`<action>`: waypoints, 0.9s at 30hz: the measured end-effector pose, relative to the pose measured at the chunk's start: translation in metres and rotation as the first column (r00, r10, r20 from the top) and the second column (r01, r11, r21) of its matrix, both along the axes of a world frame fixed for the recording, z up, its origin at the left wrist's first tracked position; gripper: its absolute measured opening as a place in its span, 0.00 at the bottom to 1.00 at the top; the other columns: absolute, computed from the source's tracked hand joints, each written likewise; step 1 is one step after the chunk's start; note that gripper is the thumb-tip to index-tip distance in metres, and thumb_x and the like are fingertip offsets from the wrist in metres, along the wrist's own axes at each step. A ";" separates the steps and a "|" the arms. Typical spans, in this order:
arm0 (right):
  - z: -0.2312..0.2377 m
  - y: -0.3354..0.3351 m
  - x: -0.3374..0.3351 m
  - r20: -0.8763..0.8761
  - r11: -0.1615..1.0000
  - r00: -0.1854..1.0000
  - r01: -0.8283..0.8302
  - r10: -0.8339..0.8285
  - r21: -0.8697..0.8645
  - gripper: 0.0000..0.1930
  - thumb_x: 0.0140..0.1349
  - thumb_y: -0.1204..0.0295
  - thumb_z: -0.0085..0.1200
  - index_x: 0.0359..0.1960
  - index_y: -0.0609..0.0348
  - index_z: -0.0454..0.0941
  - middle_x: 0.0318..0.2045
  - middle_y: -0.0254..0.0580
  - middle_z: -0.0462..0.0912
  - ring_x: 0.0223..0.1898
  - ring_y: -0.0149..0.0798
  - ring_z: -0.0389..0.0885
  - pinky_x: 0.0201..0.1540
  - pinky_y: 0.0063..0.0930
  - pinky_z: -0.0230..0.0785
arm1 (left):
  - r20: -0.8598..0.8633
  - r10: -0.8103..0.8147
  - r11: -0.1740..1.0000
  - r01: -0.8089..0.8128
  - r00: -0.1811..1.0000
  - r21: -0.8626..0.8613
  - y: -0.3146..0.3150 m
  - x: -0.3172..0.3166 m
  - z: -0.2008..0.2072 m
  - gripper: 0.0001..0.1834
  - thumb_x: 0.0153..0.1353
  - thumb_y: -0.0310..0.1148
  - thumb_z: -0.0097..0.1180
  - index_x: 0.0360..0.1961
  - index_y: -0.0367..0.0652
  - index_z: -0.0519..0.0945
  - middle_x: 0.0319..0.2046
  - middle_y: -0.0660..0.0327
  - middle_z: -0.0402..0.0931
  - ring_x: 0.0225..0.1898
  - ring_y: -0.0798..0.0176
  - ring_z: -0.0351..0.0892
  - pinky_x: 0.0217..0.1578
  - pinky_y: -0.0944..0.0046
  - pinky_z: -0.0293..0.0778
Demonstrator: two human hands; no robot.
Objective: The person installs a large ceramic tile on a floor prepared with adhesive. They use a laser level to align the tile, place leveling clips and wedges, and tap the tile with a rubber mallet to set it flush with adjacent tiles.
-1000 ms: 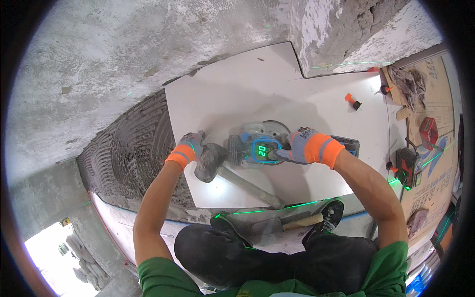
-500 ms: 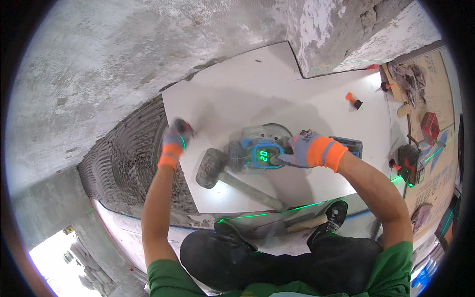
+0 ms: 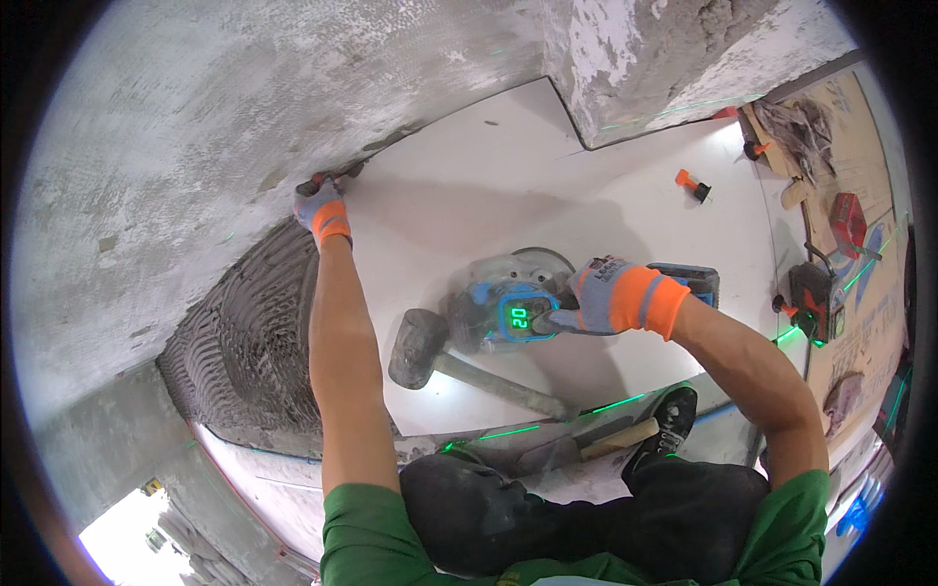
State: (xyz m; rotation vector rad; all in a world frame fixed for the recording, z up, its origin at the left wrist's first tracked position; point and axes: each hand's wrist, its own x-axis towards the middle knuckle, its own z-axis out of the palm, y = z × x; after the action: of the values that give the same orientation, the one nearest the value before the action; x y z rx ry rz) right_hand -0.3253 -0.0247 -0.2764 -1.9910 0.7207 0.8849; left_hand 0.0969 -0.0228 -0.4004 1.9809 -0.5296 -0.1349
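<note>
My right hand grips the handle of a blue-and-grey tile vibrator with a lit green display. The tool rests on a large white tile. My left hand is at the tile's far left corner against the wall, its fingers closed around a small dark-and-red thing that they mostly hide. Both hands wear grey-and-orange gloves. A rubber mallet lies on the tile, left of and nearer than the vibrator. Combed grey mortar spreads left of the tile.
The rough plaster wall bounds the far side, with a jutting corner. An orange-and-black tile spacer lies on the tile. At right are a laser level, a red box and cardboard. A wooden-handled tool lies near my shoe.
My left hand has moved away from me, from above the tile's left edge to its far corner at the wall, still holding the small thing. My right hand stays on the vibrator.
</note>
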 end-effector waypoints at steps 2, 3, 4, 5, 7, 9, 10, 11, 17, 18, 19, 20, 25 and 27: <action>0.000 -0.001 0.001 0.010 1.000 1.000 0.001 -0.001 0.007 0.33 0.54 0.42 0.39 0.28 0.66 0.79 0.26 0.56 0.78 0.32 0.53 0.78 0.40 0.39 0.69 | 0.112 -0.032 0.987 0.014 0.993 0.162 0.001 0.005 0.002 0.07 0.49 0.28 0.60 0.26 0.36 0.76 0.20 0.58 0.76 0.17 0.69 0.72 0.20 0.70 0.70; 0.001 -0.001 0.001 -0.007 1.000 1.000 -0.005 0.005 0.007 0.33 0.54 0.42 0.39 0.28 0.65 0.79 0.26 0.55 0.78 0.32 0.53 0.78 0.40 0.39 0.69 | 0.160 -0.072 0.978 0.038 0.984 0.204 0.002 0.008 0.005 0.08 0.49 0.29 0.60 0.26 0.35 0.76 0.20 0.58 0.76 0.17 0.68 0.73 0.20 0.69 0.71; 0.001 -0.001 0.001 0.014 1.000 1.000 0.001 -0.001 0.004 0.33 0.54 0.42 0.39 0.29 0.65 0.79 0.27 0.56 0.79 0.32 0.53 0.78 0.40 0.39 0.69 | 0.195 -0.109 0.965 0.057 0.975 0.257 0.003 0.012 0.010 0.08 0.50 0.30 0.60 0.26 0.35 0.76 0.20 0.58 0.76 0.18 0.67 0.74 0.20 0.69 0.72; 0.002 -0.001 0.001 0.013 1.000 1.000 0.003 -0.003 0.004 0.33 0.54 0.42 0.39 0.29 0.65 0.79 0.27 0.56 0.79 0.32 0.53 0.78 0.40 0.39 0.69 | 0.191 -0.146 0.936 0.073 0.971 0.345 0.004 0.015 0.014 0.09 0.50 0.31 0.60 0.26 0.35 0.76 0.20 0.58 0.76 0.18 0.66 0.74 0.21 0.68 0.73; 0.002 -0.002 0.001 0.016 1.000 1.000 0.010 -0.010 0.009 0.33 0.54 0.42 0.39 0.29 0.65 0.79 0.27 0.56 0.79 0.32 0.53 0.78 0.41 0.39 0.69 | -0.320 -0.067 0.981 0.121 0.945 0.150 0.007 0.023 0.023 0.10 0.52 0.32 0.60 0.27 0.35 0.76 0.20 0.57 0.76 0.20 0.63 0.75 0.21 0.66 0.75; 0.001 -0.001 0.000 0.030 1.000 1.000 0.008 -0.008 0.014 0.33 0.54 0.42 0.39 0.29 0.64 0.79 0.27 0.56 0.79 0.32 0.53 0.78 0.40 0.39 0.69 | -0.554 -0.048 0.991 0.109 0.831 0.077 0.010 0.028 0.028 0.12 0.56 0.34 0.58 0.30 0.33 0.75 0.22 0.54 0.76 0.22 0.58 0.77 0.21 0.61 0.79; 0.001 0.000 0.000 0.033 1.000 0.999 0.012 -0.012 0.017 0.33 0.54 0.42 0.39 0.29 0.64 0.79 0.27 0.56 0.79 0.32 0.53 0.78 0.41 0.39 0.69 | -0.584 -0.056 0.989 0.125 0.809 0.077 0.012 0.030 0.029 0.12 0.56 0.35 0.57 0.31 0.33 0.75 0.23 0.54 0.76 0.22 0.58 0.77 0.21 0.61 0.79; 0.001 0.000 -0.001 0.036 1.000 0.999 0.017 -0.018 0.016 0.33 0.54 0.42 0.39 0.29 0.64 0.79 0.27 0.56 0.79 0.32 0.53 0.78 0.41 0.39 0.69 | -0.593 -0.080 0.989 0.138 0.801 0.054 0.012 0.032 0.028 0.13 0.57 0.35 0.56 0.32 0.33 0.75 0.24 0.54 0.76 0.22 0.58 0.77 0.22 0.61 0.79; 0.002 -0.002 0.002 0.016 1.000 1.000 -0.012 0.012 0.017 0.33 0.54 0.42 0.38 0.29 0.65 0.79 0.28 0.55 0.79 0.35 0.52 0.78 0.42 0.38 0.69 | -0.754 -0.111 0.994 0.085 0.647 -0.073 0.013 0.044 0.011 0.14 0.59 0.38 0.53 0.34 0.36 0.76 0.27 0.55 0.76 0.24 0.58 0.76 0.26 0.61 0.78; 0.004 -0.002 0.002 -0.019 0.999 0.999 -0.030 0.031 0.033 0.33 0.54 0.42 0.37 0.30 0.65 0.79 0.29 0.55 0.79 0.35 0.52 0.78 0.42 0.38 0.69 | -0.759 -0.078 0.997 0.060 0.646 -0.051 0.014 0.046 0.009 0.14 0.59 0.39 0.53 0.35 0.37 0.76 0.27 0.55 0.76 0.24 0.58 0.76 0.27 0.61 0.77; 0.005 -0.003 0.003 0.000 0.999 1.000 -0.028 0.028 0.018 0.33 0.54 0.42 0.37 0.30 0.65 0.79 0.29 0.55 0.79 0.35 0.52 0.78 0.42 0.38 0.69 | -0.772 -0.086 0.995 0.095 0.630 -0.033 0.012 0.048 0.007 0.14 0.59 0.39 0.53 0.35 0.37 0.76 0.27 0.55 0.75 0.24 0.58 0.76 0.26 0.61 0.77; 0.006 -0.003 0.003 -0.006 0.999 0.999 -0.038 0.038 0.009 0.33 0.54 0.42 0.37 0.30 0.65 0.79 0.29 0.55 0.79 0.35 0.52 0.78 0.42 0.38 0.69 | -0.784 -0.090 0.992 0.129 0.614 -0.013 0.011 0.050 0.006 0.14 0.59 0.40 0.53 0.35 0.38 0.76 0.26 0.56 0.75 0.24 0.58 0.76 0.25 0.61 0.77; 0.006 -0.002 0.002 -0.011 1.000 1.000 -0.027 0.027 0.006 0.33 0.54 0.42 0.37 0.31 0.65 0.79 0.29 0.55 0.79 0.34 0.52 0.78 0.42 0.39 0.68 | -0.708 -0.129 0.984 0.178 0.695 -0.004 0.006 0.046 0.005 0.15 0.58 0.41 0.54 0.34 0.39 0.75 0.25 0.56 0.74 0.21 0.58 0.75 0.23 0.62 0.76; 0.004 -0.001 0.000 -0.008 1.000 1.000 -0.012 0.012 0.000 0.34 0.54 0.41 0.38 0.31 0.65 0.79 0.28 0.56 0.79 0.34 0.51 0.78 0.42 0.39 0.69 | -0.726 -0.110 0.980 0.194 0.679 0.033 0.005 0.043 0.009 0.15 0.58 0.42 0.55 0.34 0.39 0.75 0.25 0.56 0.74 0.21 0.58 0.74 0.22 0.61 0.76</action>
State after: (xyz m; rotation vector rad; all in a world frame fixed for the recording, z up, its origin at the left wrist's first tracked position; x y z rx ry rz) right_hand -0.3250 -0.0253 -0.2724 -1.9947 0.7140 0.8998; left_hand 0.1397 -0.0174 -0.3918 1.7871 -0.1557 -1.0348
